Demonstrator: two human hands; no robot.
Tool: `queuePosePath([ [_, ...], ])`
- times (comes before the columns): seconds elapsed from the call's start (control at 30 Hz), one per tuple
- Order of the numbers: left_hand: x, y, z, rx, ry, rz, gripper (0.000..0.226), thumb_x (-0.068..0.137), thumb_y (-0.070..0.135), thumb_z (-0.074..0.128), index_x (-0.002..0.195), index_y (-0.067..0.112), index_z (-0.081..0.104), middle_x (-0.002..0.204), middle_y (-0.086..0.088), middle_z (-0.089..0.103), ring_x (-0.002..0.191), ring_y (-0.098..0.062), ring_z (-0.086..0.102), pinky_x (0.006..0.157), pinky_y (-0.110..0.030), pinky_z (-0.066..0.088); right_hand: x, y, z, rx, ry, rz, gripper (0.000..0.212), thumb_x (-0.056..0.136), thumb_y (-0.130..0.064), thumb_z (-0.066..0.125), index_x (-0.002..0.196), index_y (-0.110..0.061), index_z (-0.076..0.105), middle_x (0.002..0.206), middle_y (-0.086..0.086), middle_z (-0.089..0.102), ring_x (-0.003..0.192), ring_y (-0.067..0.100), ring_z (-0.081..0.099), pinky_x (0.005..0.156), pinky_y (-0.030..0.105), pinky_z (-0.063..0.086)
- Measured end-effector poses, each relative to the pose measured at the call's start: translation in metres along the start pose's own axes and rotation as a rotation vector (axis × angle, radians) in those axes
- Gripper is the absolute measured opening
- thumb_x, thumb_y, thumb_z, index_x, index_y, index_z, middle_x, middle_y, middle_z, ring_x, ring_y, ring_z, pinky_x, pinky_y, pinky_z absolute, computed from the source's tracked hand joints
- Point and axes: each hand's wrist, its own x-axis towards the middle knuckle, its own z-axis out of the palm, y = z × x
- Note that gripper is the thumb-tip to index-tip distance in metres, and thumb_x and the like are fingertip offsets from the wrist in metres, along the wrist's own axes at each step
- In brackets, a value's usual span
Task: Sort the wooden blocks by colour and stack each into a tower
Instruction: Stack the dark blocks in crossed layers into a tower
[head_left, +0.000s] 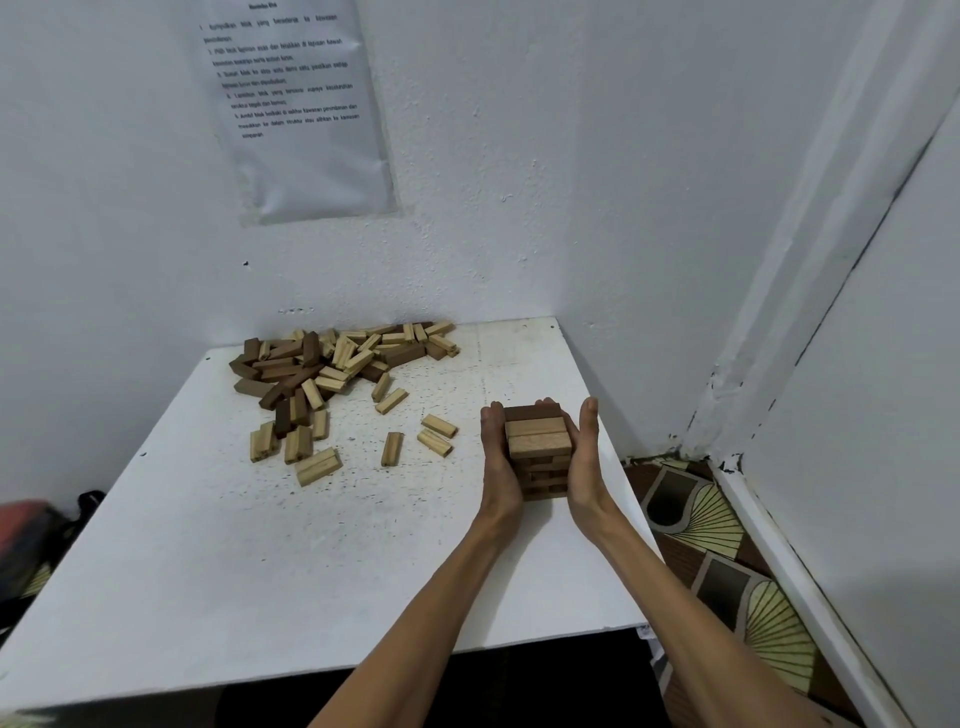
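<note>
A short tower (537, 449) of wooden blocks stands upright on the white table (260, 561), near its right edge and well apart from the loose blocks. Its top layer is three blocks lying side by side, their long axes running left to right. The farthest one is dark brown and the two nearer ones are light. The layers below look crossed, but shadow hides most of them.

The left hand (497, 460) lies flat against the tower's left side, with its fingers straight and pressed together and pointing away from the person. The right hand (584, 457) presses the opposite side with its thumb up. Its fingers are held together, and their tips bend round the far right corner of the tower — they show just beyond the dark block.

At the far left of the table, against the wall, sits a mixed pile (332, 361) of dark and light blocks pointing every way. Nearer lie scattered light blocks: a pair (436, 434) side by side between the pile and the tower, a single one (391, 448) pointing roughly away from the person, and another (318, 466) lying aslant.

A printed sheet (301, 104) hangs on the wall above the pile — its text is too small to read. A patterned floor (727, 545) shows to the right of the table.
</note>
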Motion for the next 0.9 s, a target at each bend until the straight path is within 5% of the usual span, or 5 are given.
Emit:
queuePosePath([
  [0.3, 0.004, -0.005, 0.001, 0.003, 0.045, 0.045, 0.059, 0.108, 0.056, 0.022, 0.102, 0.033, 0.077, 0.109, 0.0, 0.079, 0.106, -0.014, 0.074, 0.087, -0.026, 0.058, 0.004, 0.002, -0.001, 0.009, -0.001, -0.009, 0.086, 0.087, -0.088, 0.023, 0.135, -0.028, 0.062, 0.121, 0.0, 0.075, 0.118, 0.02, 0.068, 0.102, 0.039, 0.053],
  [0.4, 0.005, -0.005, -0.002, 0.076, 0.058, 0.061, 0.063, 0.103, 0.066, 0.026, 0.125, 0.028, 0.071, 0.126, -0.007, 0.074, 0.12, -0.022, 0.068, 0.105, -0.04, 0.052, 0.003, 0.0, -0.002, 0.016, 0.011, -0.006, 0.089, 0.086, -0.087, 0.023, 0.142, -0.026, 0.058, 0.121, 0.0, 0.075, 0.117, 0.019, 0.069, 0.104, 0.041, 0.052],
  [0.5, 0.009, -0.009, -0.01, 0.153, 0.127, 0.054, 0.097, 0.079, 0.096, 0.036, 0.155, 0.035, 0.043, 0.153, 0.001, 0.054, 0.14, -0.017, 0.053, 0.12, -0.047, 0.038, 0.001, -0.003, -0.004, 0.023, 0.029, -0.012, 0.093, 0.086, -0.087, 0.019, 0.148, -0.026, 0.051, 0.127, -0.003, 0.072, 0.119, 0.014, 0.067, 0.099, 0.035, 0.052],
  [0.7, 0.009, 0.011, -0.005, 0.29, 0.091, 0.148, 0.114, 0.068, 0.105, 0.024, 0.16, 0.039, 0.03, 0.168, 0.02, 0.024, 0.156, 0.0, 0.013, 0.129, -0.039, 0.01, 0.001, -0.009, -0.008, -0.032, 0.018, -0.086, 0.108, 0.073, -0.101, 0.025, 0.151, -0.03, 0.05, 0.151, -0.015, 0.053, 0.145, 0.008, 0.043, 0.126, 0.046, 0.026],
  [0.9, 0.009, 0.019, 0.003, 0.288, 0.083, 0.119, 0.115, 0.066, 0.105, 0.022, 0.16, 0.039, 0.031, 0.168, 0.016, 0.025, 0.154, -0.007, 0.025, 0.128, -0.045, 0.02, 0.005, -0.016, -0.002, -0.069, -0.041, -0.099, 0.11, 0.066, -0.105, 0.026, 0.149, -0.037, 0.051, 0.152, -0.015, 0.052, 0.144, 0.011, 0.045, 0.124, 0.05, 0.029],
])
